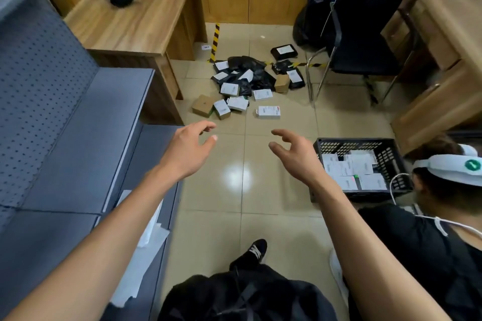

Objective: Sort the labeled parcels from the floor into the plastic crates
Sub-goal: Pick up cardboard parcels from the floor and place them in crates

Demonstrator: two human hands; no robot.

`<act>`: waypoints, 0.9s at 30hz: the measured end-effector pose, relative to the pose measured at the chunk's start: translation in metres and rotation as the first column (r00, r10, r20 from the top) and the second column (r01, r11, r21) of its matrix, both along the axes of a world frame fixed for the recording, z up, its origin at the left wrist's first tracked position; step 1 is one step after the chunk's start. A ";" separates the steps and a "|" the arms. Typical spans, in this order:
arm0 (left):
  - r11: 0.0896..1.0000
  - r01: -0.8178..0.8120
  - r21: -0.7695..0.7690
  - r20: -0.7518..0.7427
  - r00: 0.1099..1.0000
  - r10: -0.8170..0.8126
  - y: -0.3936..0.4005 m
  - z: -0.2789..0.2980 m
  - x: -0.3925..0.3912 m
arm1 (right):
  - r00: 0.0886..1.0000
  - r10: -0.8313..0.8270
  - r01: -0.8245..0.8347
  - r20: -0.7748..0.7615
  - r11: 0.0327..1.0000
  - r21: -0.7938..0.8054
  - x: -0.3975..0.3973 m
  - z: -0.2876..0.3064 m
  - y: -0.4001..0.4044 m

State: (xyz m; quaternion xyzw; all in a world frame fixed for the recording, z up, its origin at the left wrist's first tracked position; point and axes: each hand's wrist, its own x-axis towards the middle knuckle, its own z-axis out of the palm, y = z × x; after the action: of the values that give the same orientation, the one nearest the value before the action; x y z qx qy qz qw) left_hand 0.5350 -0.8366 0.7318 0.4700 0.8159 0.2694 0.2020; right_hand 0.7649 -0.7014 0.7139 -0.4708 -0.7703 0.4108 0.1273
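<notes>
Both hands, left hand [191, 147] and right hand [296, 155], hang loosely spread and empty above the floor [242, 227]. The parcels [250, 86] lie heaped beyond them; the black crate [391, 146] sits at right, part-filled.

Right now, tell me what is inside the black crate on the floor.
The black crate holds flat parcels with white labels, packed close together. Anything beneath them, and the crate's floor, is covered.
</notes>
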 end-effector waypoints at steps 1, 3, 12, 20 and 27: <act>1.000 -0.009 0.004 0.004 1.000 0.008 0.013 -0.002 -0.004 | 1.000 0.008 -0.008 0.003 1.000 -0.004 -0.003 -0.001 0.014; 1.000 -0.022 0.008 0.012 1.000 0.022 0.038 -0.005 -0.010 | 1.000 0.017 -0.016 0.012 1.000 -0.011 -0.009 0.000 0.039; 0.998 0.022 -0.067 0.075 0.997 -0.016 0.141 -0.029 -0.045 | 0.999 -0.019 0.021 0.031 0.996 -0.081 -0.035 -0.026 0.130; 0.994 0.079 -0.082 0.096 0.993 -0.071 0.259 -0.047 -0.111 | 0.990 -0.132 0.135 0.044 0.987 -0.084 -0.088 -0.038 0.229; 0.979 0.188 -0.073 0.033 0.982 -0.186 0.361 -0.035 -0.163 | 0.991 -0.128 0.130 0.039 0.989 -0.076 -0.156 -0.032 0.313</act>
State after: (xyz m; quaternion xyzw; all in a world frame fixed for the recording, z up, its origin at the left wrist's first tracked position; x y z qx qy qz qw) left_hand 0.3716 -0.4752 0.6966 0.5331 0.7751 0.2241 0.2546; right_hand 0.6086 -0.3883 0.6816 -0.5312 -0.7235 0.4237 0.1220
